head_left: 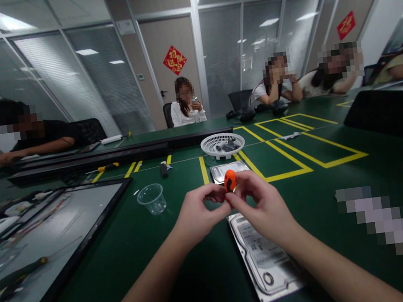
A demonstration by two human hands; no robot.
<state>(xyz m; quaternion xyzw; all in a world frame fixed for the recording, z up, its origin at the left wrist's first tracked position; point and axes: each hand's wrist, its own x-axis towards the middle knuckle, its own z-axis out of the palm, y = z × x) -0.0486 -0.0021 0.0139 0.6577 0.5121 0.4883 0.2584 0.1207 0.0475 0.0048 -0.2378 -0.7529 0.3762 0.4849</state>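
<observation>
Orange-and-black tool [230,181]: held up right now at mid-frame, above the worktop [127,268].
Right grip [262,200]: closed by the fingertips on the tool's lower part.
Left grip [203,207]: pinched onto it too, from the other side.
Near hard drive [260,256]: laid at lower centre, partly covered by the right arm [332,257].
Far hard drive [220,171]: glimpsed just behind the tool.
Clear cup [152,199]: stood left of centre.
White basket [205,148]: loaded with small parts [228,145], upper centre.

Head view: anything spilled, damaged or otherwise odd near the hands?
Nothing looks clearly spilled or damaged; the clear cup stands upright. Only a small white scrap beside it looks stray, lying loose on the green table.
</observation>
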